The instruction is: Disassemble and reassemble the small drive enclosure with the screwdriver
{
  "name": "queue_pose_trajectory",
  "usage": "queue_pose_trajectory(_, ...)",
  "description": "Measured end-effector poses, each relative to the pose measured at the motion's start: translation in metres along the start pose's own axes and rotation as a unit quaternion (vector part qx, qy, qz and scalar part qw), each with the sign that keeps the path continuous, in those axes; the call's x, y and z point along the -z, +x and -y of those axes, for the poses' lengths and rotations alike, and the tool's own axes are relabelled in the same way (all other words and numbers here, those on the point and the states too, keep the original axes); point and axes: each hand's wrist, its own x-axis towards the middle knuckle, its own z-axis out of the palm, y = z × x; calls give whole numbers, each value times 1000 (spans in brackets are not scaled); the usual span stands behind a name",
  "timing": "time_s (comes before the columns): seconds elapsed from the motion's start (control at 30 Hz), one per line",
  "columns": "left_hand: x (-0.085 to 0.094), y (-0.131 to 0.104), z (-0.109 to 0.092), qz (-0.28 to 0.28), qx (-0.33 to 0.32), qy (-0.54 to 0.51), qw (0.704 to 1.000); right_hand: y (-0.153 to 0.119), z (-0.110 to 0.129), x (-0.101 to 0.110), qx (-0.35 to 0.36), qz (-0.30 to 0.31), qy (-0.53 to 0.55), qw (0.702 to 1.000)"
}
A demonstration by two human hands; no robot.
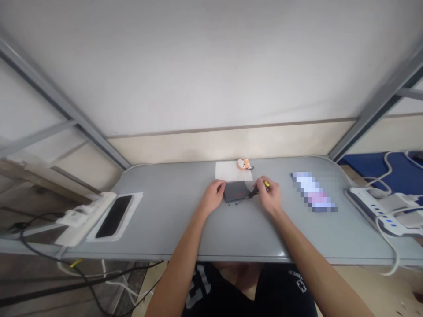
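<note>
The right hand (269, 197) is closed around a black and yellow screwdriver (253, 193), whose thin shaft slants down and leftward past the near right corner of a dark grey box (235, 191). The left hand (213, 197) is partly curled at the box's left side, fingertips touching its far left corner; whether it grips the box or only steadies it, I cannot tell. The box lies flat on the grey desk (165, 220), between the two hands. A tiny dark piece (229, 204) lies just in front of it, too small to identify. Behind the box is a white sheet (226, 171), and on its far right part sits an orange and white animal-faced item (243, 164). Well to the left, a black phone-like slab (114, 215) rests on a white backing (137, 200), beside a white power strip (94, 215). To the right are a pixelated bright object (312, 191) and, farther out, a white multi-socket block (373, 207) with cables
</note>
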Motion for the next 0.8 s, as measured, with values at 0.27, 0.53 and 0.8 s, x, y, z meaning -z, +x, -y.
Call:
queue_pose_trajectory(0.27,7,0,-18,-47,-51,6,998,-3,4,-10,-33,31,61,997)
queue_pose_trajectory(0.53,17,-8,-33,49,-22,-33,998,11,-10,-3,-116,-110,121,980)
queue_pose_trajectory(0.8,9,-5,-26,58,-28,5,998,15,-14,-5,-132,-103,122,978)
